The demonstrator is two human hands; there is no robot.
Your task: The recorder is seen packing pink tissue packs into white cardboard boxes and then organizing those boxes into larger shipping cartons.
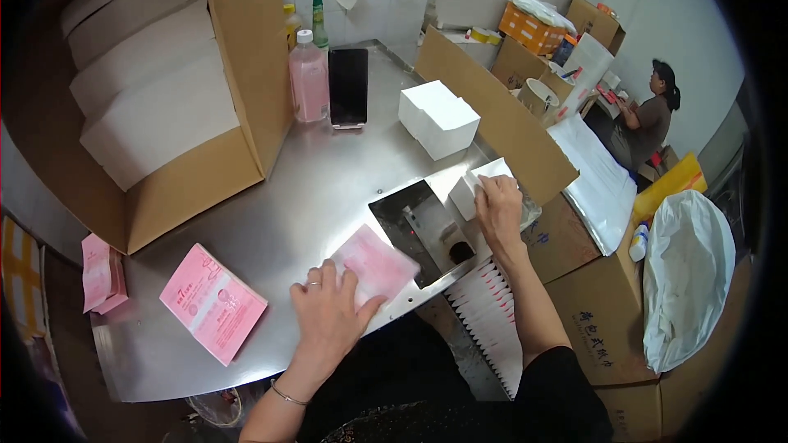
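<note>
My left hand (327, 312) is closed at the left edge of a flat pink packet (376, 267), with fingertips along its side and the thumb by its near corner. The packet lies on the metal table, just left of a dark rectangular opening (392, 215). Beyond the right side of the opening, my right hand (499, 209) grips a small white paper block (465, 197); its fingers cover part of it. A stack of pink printed cards or packets (212, 303) lies farther left, with a white band across it.
A large cardboard box (197, 166) of white stacks stands at left. Behind are a bottle of pink liquid (309, 82), a phone on a stand (348, 86) and a white box (441, 119). Cartons (599, 320) and a white bag (689, 279) sit at right; another person (652, 119) sits beyond.
</note>
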